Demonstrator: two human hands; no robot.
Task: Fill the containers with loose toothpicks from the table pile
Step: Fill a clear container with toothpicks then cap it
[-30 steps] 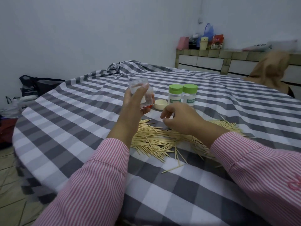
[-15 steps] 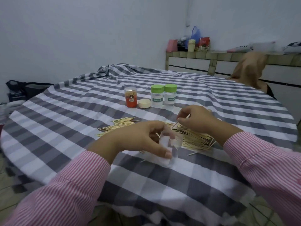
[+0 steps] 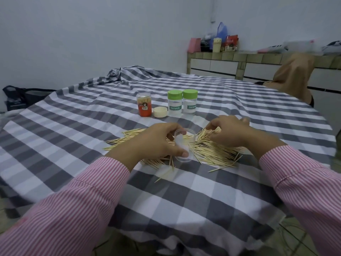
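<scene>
As we looked down over the round table under its grey-and-white checked cloth (image 3: 77, 130), we counted four containers and one loose lid. Our left hand (image 3: 156, 143) was curled around a small clear plastic cylinder (image 3: 183, 145), thumb on its near side and fingers at its rim, holding it with the mouth open and turned up in the middle of the heap; what it held, if anything, we could not make out through the blur. Our right hand (image 3: 228, 131) rested on the scattered pile of pale wooden toothpicks (image 3: 208, 150), fingers bent down into the sticks, though we could not tell whether any were pinched. The pile lay spread across the cloth beneath and between both hands, with a few strays just nearer to us.

Farther back stood three more containers in a row: one clear jar with a red label (image 3: 144, 104), uncapped and holding toothpicks upright, and two clear bottles with green screw caps (image 3: 182, 102), both shut and labelled "toothpick", touching each other. One round cream lid (image 3: 160, 112) lay between the red jar and the nearer green-capped bottle.
</scene>
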